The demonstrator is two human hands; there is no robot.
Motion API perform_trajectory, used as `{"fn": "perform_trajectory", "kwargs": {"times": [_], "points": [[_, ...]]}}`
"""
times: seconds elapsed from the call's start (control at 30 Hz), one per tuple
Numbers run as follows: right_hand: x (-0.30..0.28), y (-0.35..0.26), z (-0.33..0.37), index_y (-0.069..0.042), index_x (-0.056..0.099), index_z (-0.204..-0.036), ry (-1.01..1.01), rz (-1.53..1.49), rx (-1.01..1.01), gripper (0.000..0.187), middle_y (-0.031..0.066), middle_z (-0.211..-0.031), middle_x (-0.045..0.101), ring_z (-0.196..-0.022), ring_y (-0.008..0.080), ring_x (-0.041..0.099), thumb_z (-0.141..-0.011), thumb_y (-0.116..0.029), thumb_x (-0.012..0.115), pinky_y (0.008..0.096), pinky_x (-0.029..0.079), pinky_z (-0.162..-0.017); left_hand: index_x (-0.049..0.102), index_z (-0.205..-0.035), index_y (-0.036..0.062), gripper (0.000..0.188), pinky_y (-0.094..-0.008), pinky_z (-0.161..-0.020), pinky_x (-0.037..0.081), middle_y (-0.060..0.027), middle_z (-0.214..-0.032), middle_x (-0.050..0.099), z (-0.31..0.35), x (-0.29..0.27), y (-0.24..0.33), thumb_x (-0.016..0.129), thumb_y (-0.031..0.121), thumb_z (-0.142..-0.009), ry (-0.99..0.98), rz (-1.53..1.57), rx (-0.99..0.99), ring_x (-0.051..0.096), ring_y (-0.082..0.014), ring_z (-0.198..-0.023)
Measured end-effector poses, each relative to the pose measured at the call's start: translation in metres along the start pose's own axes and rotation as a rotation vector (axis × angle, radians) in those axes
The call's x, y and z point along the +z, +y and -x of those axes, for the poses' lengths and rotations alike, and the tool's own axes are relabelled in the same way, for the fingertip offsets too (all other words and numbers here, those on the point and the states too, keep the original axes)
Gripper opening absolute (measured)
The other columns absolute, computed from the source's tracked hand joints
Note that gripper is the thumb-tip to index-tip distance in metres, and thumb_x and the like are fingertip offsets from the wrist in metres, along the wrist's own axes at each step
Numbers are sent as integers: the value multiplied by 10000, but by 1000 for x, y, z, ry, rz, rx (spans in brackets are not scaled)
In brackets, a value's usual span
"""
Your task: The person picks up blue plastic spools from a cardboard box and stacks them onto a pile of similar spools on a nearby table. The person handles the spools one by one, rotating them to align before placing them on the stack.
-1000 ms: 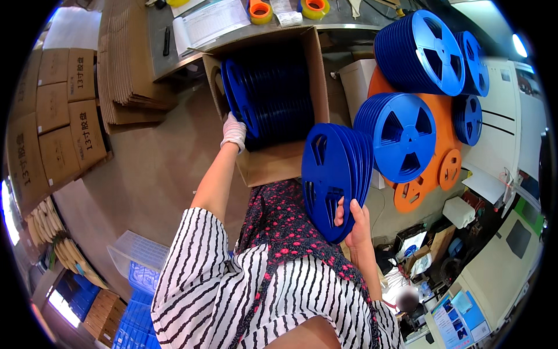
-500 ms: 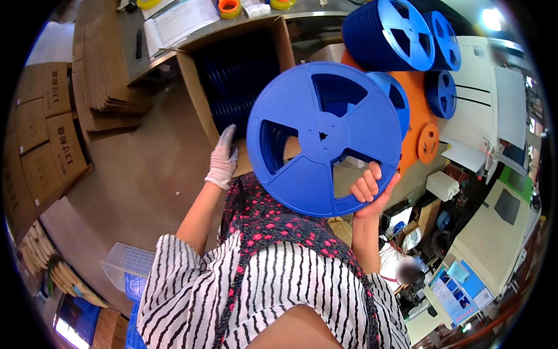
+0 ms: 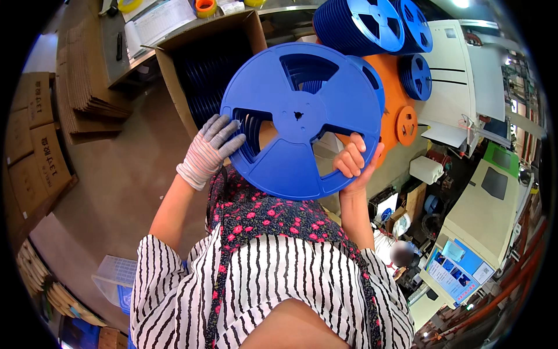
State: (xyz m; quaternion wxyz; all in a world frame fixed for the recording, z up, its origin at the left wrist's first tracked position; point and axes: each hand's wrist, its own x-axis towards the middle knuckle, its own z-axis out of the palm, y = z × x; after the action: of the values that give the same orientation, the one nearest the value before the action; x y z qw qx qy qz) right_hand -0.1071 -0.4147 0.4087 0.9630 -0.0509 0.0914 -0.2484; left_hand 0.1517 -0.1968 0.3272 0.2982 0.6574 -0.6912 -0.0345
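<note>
The bare right hand [image 3: 354, 163] pinches the rim of round, smooth blue plastic reels [image 3: 285, 131] with wedge-shaped cutouts; the knit-gloved left hand [image 3: 209, 146] spreads at their edge.

The left hand [image 3: 206, 152], gloved, sits between nine and ten o'clock, its fingers [image 3: 234, 145] parted, slightly bent and aimed toward two o'clock. Its wrist [image 3: 190, 179] is nearly in line with the left forearm [image 3: 173, 214], which is bare below the sleeve and rises toward one o'clock. The right hand [image 3: 359, 168], bare, is near three o'clock, its fingers curled in a firm grip. The right forearm [image 3: 356, 221] points close to twelve. Both elbows are bent.
</note>
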Motion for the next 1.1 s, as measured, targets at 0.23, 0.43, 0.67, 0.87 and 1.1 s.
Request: {"fn": "perform_trajectory", "kwargs": {"times": [0.23,0.43,0.67,0.87,1.1], "points": [[4,-11,-20,-62,428,-896,57,11,69,458,-25,-595,387,-473,75,386,-908,-507,534,218,341,-450,547,-1096,100,361,-430,-891,491,-151,-1245,513,2,11,-1,589,73,-738,-147,28,-26,476,-364,-1197],[9,-10,-34,-38,473,-952,100,119,135,507,27,-674,481,-566,127,492,-918,-544,479,263,423,-507,548,-1100,95,319,-417,-862,505,-165,-1264,510,8,10,1,565,79,-782,-296,51,-58,495,-373,-1190],[17,7,-47,-55,552,-962,488,764,122,519,56,-755,553,-660,182,538,-935,-556,419,302,460,-590,545,-920,39,126,-426,-867,519,-162,-1051,643,52,12,34,649,48,-850,285,1531,-778,614,-291,-1020],[4,6,-24,-19,563,-981,551,806,179,467,95,-744,622,-674,207,623,-979,-456,398,330,530,-636,526,-891,59,318,-438,-860,551,-142,-904,620,72,6,38,736,-80,-696,518,1893,-1050,615,-320,-984],[18,29,-19,4,579,-1045,658,890,180,486,113,-862,657,-783,232,655,-981,-444,398,353,548,-738,518,-979,72,348,-456,-848,566,-138,-990,628,89,1,36,702,-79,-725,535,1874,-1122,619,-312,-1021]]}}
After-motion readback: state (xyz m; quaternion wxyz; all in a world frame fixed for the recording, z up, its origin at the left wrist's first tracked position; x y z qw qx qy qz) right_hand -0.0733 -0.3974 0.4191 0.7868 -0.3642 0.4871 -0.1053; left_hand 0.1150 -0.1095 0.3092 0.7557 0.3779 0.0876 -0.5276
